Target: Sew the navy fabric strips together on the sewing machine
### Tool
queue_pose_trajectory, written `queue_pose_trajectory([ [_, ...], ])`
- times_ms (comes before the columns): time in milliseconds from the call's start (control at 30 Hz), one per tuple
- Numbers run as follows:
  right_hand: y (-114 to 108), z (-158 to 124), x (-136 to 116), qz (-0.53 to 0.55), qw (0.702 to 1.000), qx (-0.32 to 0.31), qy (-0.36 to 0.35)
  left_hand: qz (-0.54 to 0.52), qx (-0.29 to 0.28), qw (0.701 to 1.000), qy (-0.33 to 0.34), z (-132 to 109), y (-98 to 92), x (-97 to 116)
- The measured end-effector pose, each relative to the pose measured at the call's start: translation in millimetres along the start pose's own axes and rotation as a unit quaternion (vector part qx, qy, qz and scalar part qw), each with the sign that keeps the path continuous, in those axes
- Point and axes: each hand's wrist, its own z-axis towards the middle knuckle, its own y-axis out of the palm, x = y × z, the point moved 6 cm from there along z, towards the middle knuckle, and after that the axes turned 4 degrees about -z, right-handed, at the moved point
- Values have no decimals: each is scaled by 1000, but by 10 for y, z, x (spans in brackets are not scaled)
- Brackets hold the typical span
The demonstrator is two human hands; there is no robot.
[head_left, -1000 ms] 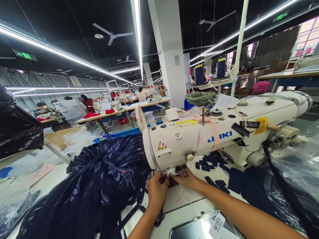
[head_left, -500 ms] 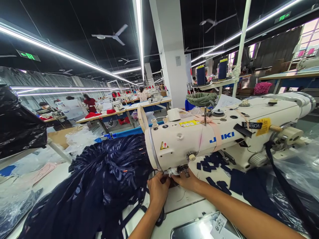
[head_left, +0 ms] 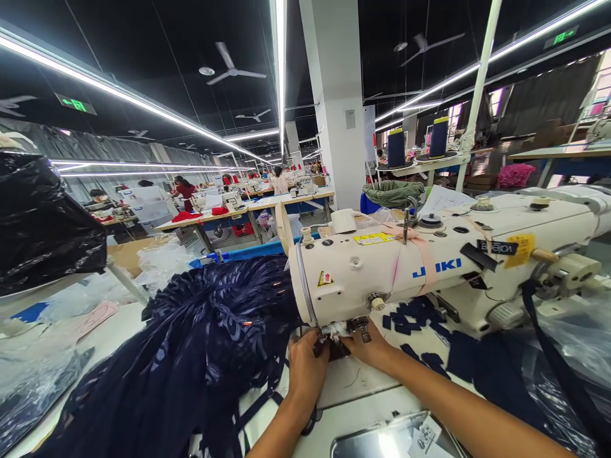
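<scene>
A white sewing machine (head_left: 382,254) lies across the middle of the view. Under its needle area is a small dark navy fabric piece (head_left: 338,350). My left hand (head_left: 308,364) is closed, pinching the fabric's left side with bent fingers. From the right, my right hand (head_left: 370,346) reaches in beneath the machine head, its fingertips closed at the other side of the fabric and partly hidden by the spring mechanism (head_left: 361,329). A large heap of gathered navy fabric with straps (head_left: 205,343) lies left of my left hand.
Small navy fabric pieces (head_left: 405,316) lie behind my right forearm. A shiny tray-like object (head_left: 363,445) with paper tags (head_left: 424,436) sits at the front. Thread cones (head_left: 438,138) stand at the back right; a black plastic bag (head_left: 48,216) hangs at left. Other people work farther off.
The view has shifted, so the whole scene sits slightly farther right and a little lower. Both hands remain at the needle area, with slightly more dark fabric showing between them.
</scene>
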Motion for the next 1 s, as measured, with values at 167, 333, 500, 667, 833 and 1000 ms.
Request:
queue_pose_trajectory([
  [167, -78, -11, -44, -51, 997, -50, -14, 19, -6, 997, 75, -88, -43, 75],
  [333, -65, -90, -153, -3, 982, -186, -23, 106, -19, 975, 192, -154, 16, 233],
  [500, -47, -68, -11, 56, 982, -163, 76, 105, -89, 989, 56, -91, 69, 108],
  [667, -116, 0, 94, 37, 989, -108, 91, 94, -84, 992, 0, 62, 40, -89],
  [833, -128, 37, 192, -2, 989, -104, 109, 99, -94, 991, 6, 206, 102, -214],
  [1000, -134, 60, 301, -64, 988, -81, 118, 98, -112, 989, 27, 208, 134, -233],
])
